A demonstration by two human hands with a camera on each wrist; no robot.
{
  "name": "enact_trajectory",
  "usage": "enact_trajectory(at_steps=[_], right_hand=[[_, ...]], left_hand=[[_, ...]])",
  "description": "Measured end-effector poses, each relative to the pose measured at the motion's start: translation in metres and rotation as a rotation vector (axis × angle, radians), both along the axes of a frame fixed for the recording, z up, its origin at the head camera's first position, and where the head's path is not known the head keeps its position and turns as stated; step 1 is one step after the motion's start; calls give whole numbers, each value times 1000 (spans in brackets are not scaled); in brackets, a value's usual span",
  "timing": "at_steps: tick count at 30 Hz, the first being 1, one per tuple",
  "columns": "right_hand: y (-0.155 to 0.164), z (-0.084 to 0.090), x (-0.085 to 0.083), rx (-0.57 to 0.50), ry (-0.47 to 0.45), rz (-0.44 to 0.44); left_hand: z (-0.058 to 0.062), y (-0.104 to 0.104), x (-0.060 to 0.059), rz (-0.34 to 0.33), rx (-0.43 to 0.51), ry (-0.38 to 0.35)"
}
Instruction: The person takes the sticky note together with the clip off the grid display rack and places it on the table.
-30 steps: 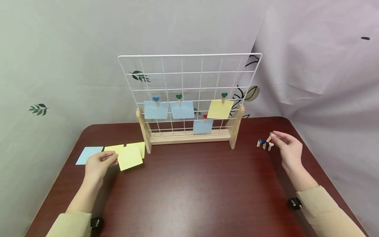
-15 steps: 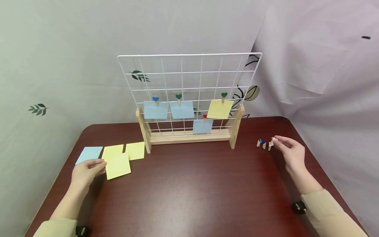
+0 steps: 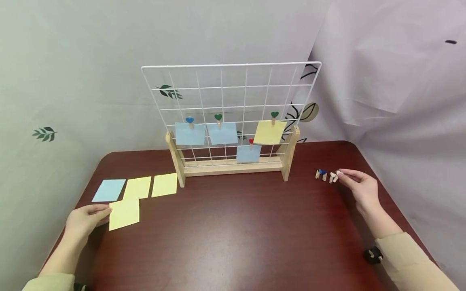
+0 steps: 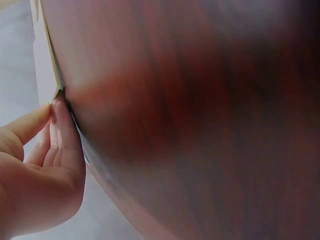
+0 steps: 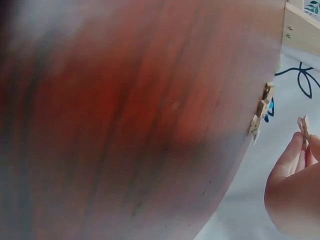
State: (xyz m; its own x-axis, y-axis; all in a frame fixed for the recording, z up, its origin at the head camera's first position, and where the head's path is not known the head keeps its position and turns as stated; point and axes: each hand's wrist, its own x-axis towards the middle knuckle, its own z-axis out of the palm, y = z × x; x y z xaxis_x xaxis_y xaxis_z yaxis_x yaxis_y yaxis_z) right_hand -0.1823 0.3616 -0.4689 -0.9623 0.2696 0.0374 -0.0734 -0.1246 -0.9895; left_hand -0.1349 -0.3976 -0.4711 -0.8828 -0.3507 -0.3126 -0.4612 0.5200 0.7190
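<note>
My left hand (image 3: 81, 222) pinches a yellow sticky note (image 3: 125, 214) by its left edge, above the table's left side. The note hangs in front of two yellow notes (image 3: 164, 185) and a blue note (image 3: 109, 190) lying on the table. Seen in the left wrist view, thumb and fingers meet on the edge of the note (image 4: 46, 70). On the right, my right hand (image 3: 364, 190) pinches a small wooden clothespin (image 5: 304, 127) with a white heart. Beside it are several clothespins (image 3: 324, 176), with blue or white hearts.
A white wire grid (image 3: 233, 86) in a wooden stand (image 3: 233, 169) stands at the back. Heart clothespins hold three blue notes (image 3: 190, 134) and one yellow note (image 3: 270, 133) on it. The dark red table (image 3: 225, 230) reaches a draped pale cloth (image 3: 91, 81).
My left hand has moved left and nearer the front with the yellow note, uncovering the notes behind. My right hand has shifted slightly right and lower, still pinching the clothespin.
</note>
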Motion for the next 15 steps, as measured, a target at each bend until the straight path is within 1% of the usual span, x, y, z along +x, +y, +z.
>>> enact_trajectory(at_steps=[3,6,12,15], right_hand=[[5,0,1,26,-28,12],[11,0,2,41,-63,21],[22,-2,3,79,-125,33],[27,-2,4,109,-149,33]], left_hand=[[0,-9,1,18,35,-43],[1,-16,2,30,49,-79],[1,-22,3,48,4,-84],[2,-26,4,61,13,-79]])
